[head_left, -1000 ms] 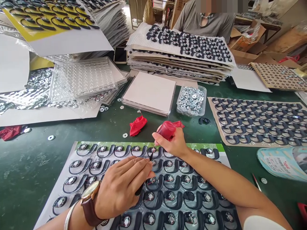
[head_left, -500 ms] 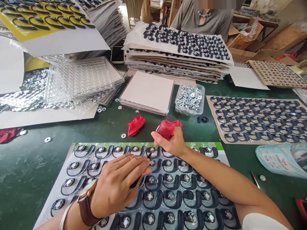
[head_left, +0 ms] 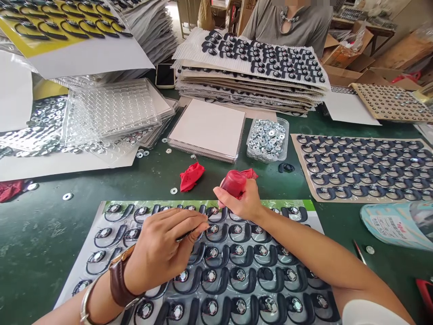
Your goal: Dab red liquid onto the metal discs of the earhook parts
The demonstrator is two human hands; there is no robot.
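My left hand [head_left: 169, 243], with a watch and bangle on its wrist, is closed around thin black tweezers [head_left: 183, 236]. Their tip is near a round part in the far row of the sheet, mostly covered by my fingers. My right hand [head_left: 246, 198] grips a red squeeze bottle [head_left: 234, 183] just over the sheet's far edge; its nozzle is hidden. Below both hands lies a plastic-covered sheet [head_left: 241, 271] with rows of black curved ear-hook pieces, each with a round silvery part. Red crumpled cloth [head_left: 192, 176] rests beyond the sheet.
A clear tub of metal washers [head_left: 269, 139] stands behind my right hand, beside stacked white boards [head_left: 208, 128]. Another filled sheet [head_left: 365, 169] lies right, near a light-blue container [head_left: 399, 225]. Piled trays [head_left: 111, 110] are at left. A person in grey [head_left: 287, 22] sits behind a tall stack [head_left: 250, 76].
My left hand has shifted slightly left and its wrist has turned, so the tweezers lie at a flatter angle. My right hand and the red bottle have stayed nearly still.
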